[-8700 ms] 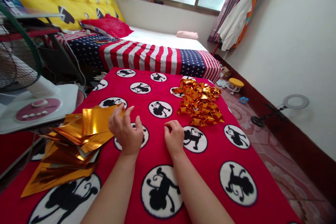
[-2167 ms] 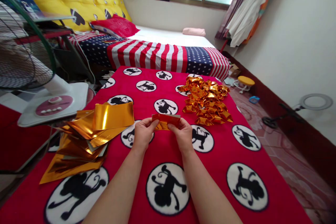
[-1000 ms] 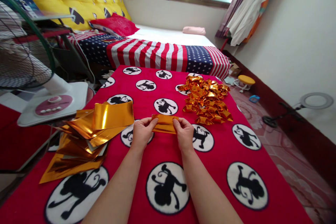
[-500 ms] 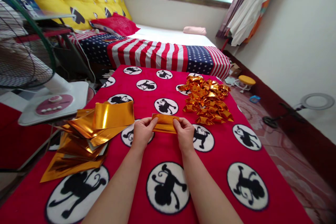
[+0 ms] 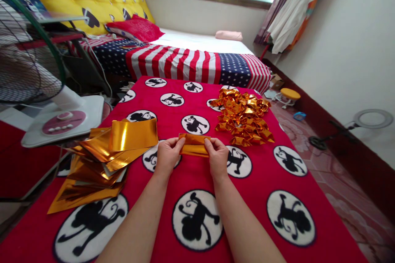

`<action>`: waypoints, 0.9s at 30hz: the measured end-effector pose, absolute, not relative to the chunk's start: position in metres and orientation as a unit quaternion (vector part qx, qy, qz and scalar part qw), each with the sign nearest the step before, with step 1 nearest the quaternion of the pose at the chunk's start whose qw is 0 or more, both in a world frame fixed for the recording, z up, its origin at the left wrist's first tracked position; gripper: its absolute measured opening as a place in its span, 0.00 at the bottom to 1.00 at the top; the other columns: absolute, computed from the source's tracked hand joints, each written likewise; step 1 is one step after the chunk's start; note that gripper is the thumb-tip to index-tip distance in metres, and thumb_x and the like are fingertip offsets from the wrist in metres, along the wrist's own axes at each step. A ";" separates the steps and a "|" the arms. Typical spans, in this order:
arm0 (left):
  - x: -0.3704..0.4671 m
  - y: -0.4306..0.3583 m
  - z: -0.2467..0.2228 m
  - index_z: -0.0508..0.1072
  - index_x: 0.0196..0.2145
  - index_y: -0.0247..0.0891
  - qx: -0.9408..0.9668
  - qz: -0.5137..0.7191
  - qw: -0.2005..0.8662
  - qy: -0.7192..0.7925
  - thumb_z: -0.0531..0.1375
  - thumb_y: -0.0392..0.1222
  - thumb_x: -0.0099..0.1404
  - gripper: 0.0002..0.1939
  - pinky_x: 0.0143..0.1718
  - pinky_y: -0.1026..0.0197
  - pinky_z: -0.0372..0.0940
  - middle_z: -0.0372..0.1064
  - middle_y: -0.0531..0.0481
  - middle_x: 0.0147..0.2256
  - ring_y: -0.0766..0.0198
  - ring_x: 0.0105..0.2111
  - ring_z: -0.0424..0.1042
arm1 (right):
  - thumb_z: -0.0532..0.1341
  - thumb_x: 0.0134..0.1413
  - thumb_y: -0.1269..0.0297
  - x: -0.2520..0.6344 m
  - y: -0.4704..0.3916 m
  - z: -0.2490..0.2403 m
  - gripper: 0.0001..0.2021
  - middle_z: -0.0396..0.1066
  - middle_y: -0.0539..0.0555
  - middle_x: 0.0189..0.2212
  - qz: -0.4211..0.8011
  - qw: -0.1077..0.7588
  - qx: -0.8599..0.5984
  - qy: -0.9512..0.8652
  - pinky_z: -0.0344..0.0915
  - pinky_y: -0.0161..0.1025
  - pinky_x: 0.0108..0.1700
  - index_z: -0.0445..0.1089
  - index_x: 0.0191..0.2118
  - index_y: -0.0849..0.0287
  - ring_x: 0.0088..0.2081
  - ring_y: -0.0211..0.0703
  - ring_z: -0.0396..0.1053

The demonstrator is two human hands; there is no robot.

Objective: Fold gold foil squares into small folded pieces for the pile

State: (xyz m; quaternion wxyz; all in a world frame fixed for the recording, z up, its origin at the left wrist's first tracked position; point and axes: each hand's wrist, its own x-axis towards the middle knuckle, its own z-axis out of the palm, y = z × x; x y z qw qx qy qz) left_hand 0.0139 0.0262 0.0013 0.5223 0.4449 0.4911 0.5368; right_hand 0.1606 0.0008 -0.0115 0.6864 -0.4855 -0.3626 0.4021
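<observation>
A small folded strip of gold foil paper [image 5: 194,145] is stretched level between my two hands, just above the red cloth. My left hand [image 5: 167,156] pinches its left end, with the thumb on top. At the right end, my right hand [image 5: 217,156] holds it in the same kind of pinch. To the left lies a loose, fanned stack of flat gold sheets [image 5: 132,135]. Beyond my right hand sits a heap of folded gold foil pieces [image 5: 245,117]. The fingers under the strip are partly hidden.
The red cloth [image 5: 247,222] with monkey prints covers the table. A fan base [image 5: 89,109] stands at the left edge. Behind the table is a bed [image 5: 179,63]; on the floor at right are a yellow stool [image 5: 290,93] and a ring light [image 5: 373,119].
The strip's surface looks slightly different between my fingers, with a crease showing along it. My hands have hardly moved.
</observation>
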 end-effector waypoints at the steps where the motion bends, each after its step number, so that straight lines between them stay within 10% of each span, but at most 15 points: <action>1: 0.014 0.026 0.002 0.80 0.31 0.31 0.446 0.535 0.520 0.494 0.67 0.52 0.51 0.19 0.26 0.66 0.65 0.75 0.50 0.23 0.63 0.24 0.72 | 0.66 0.48 0.56 0.161 0.001 -0.011 0.12 0.68 0.48 0.23 0.400 0.686 -0.487 -0.363 0.63 0.34 0.30 0.71 0.28 0.60 0.26 0.36 0.63; 27: 0.012 0.028 -0.003 0.80 0.33 0.32 0.469 0.515 0.521 0.494 0.66 0.50 0.54 0.17 0.29 0.65 0.66 0.76 0.48 0.26 0.61 0.27 0.73 | 0.66 0.48 0.54 0.162 0.001 -0.010 0.14 0.63 0.46 0.22 0.351 0.693 -0.509 -0.370 0.58 0.32 0.28 0.69 0.26 0.61 0.25 0.34 0.59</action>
